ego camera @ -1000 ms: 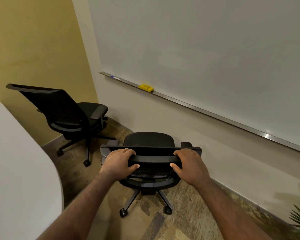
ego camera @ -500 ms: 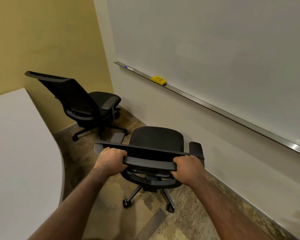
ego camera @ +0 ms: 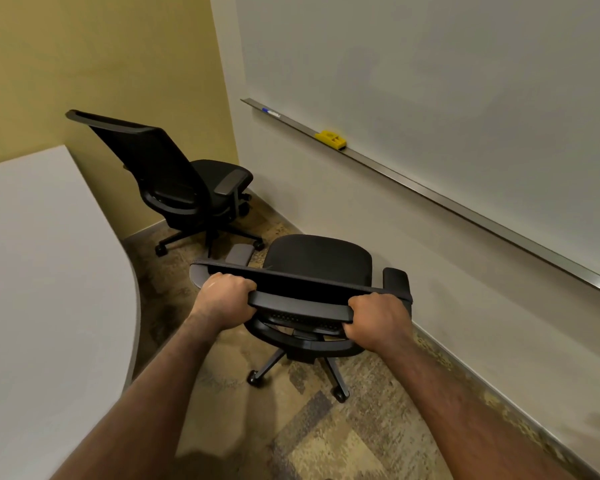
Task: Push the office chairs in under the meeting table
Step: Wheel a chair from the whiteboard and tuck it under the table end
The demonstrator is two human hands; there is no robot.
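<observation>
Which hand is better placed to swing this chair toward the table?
Right hand, probably: it grips the near chair backrest's wall-side end, so pushing there turns it toward the table. Left hand can pivot.

A mottled brown-and-tan carpeted floor [ego camera: 326,441] is seen, on which two black mesh office chairs rest on castors: the gripped chair [ego camera: 317,261], and a second chair [ego camera: 174,178] beyond the grip, to its left.

An office meeting room: wall whiteboard [ego camera: 447,81] with marker tray [ego camera: 430,195], black swivel chairs [ego camera: 174,181], pale worktop [ego camera: 42,271].
</observation>
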